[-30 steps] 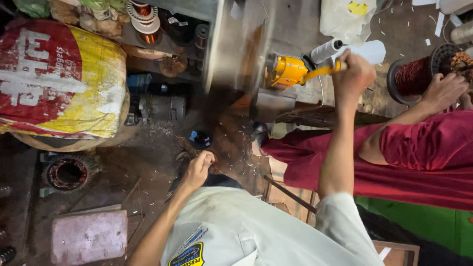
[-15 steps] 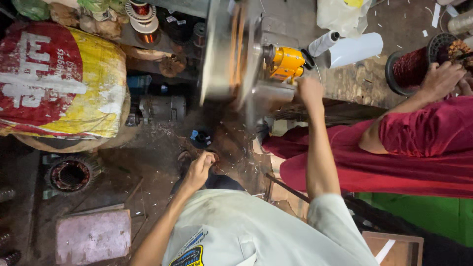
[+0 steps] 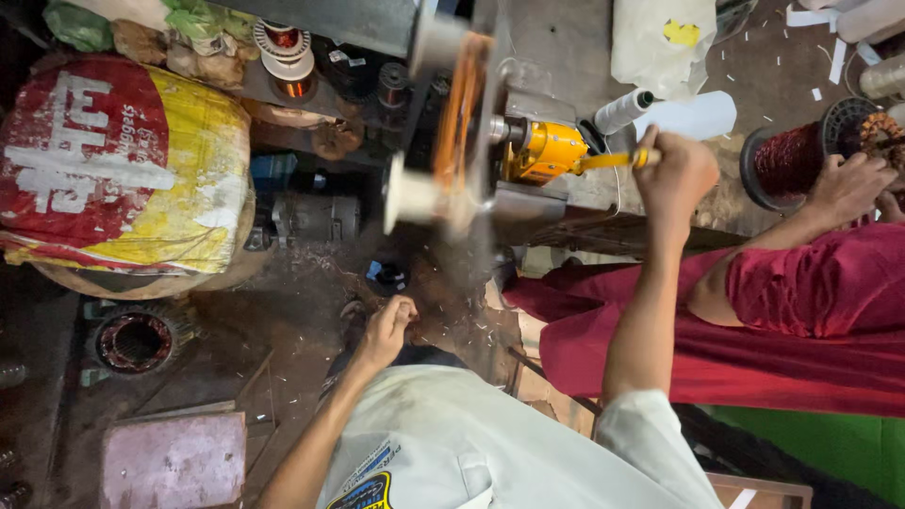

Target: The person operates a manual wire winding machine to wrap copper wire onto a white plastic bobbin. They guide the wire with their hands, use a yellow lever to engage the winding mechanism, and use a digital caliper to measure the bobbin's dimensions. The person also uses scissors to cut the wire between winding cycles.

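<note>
Right hand [image 3: 674, 174] gripping my winder's yellow crank handle [image 3: 617, 159], left hand [image 3: 386, 330] pinched on something I cannot tell, spinning copper coil [image 3: 457, 118] blurred

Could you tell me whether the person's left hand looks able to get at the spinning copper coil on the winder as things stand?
Probably yes: the left hand sits low, just below the blurred coil, with nothing between them.

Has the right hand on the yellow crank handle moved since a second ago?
Yes. The right hand first swung left and down, toward the yellow gearbox, then back out right, still gripping the yellow handle. The gearbox itself stayed fixed.
</note>
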